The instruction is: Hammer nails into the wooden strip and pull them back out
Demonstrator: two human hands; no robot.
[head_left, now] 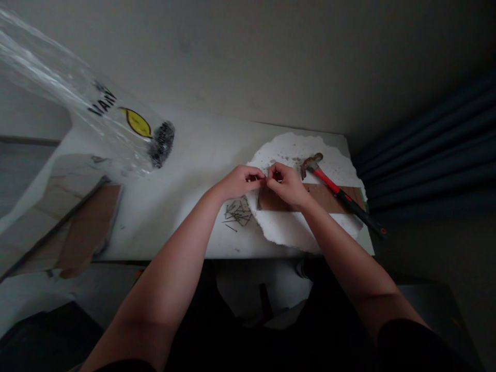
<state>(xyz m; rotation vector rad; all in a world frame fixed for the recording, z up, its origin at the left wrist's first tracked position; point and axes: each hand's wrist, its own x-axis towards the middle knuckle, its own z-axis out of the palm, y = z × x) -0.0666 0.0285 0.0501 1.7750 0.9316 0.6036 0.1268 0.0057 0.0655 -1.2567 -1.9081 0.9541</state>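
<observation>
My left hand (pixel 245 181) and my right hand (pixel 284 183) meet fingertip to fingertip over the left end of a brown wooden board (pixel 325 199). Both are closed in a pinch; whatever lies between the fingers is too small and dim to make out. The board rests on a ragged-edged white slab (pixel 289 235). A claw hammer (pixel 329 183) with a red and black handle lies slantwise across the board, its head up at the back. Just below my left hand is a loose pile of nails (pixel 239 213).
On the left of the white table (pixel 209 144) stretches a clear plastic bag (pixel 104 111) with a yellow print, dark small pieces at its end. Another brown board (pixel 91 227) lies at the left front. A dark curtain (pixel 430 150) hangs at right; a wall (pixel 251 62) rises behind.
</observation>
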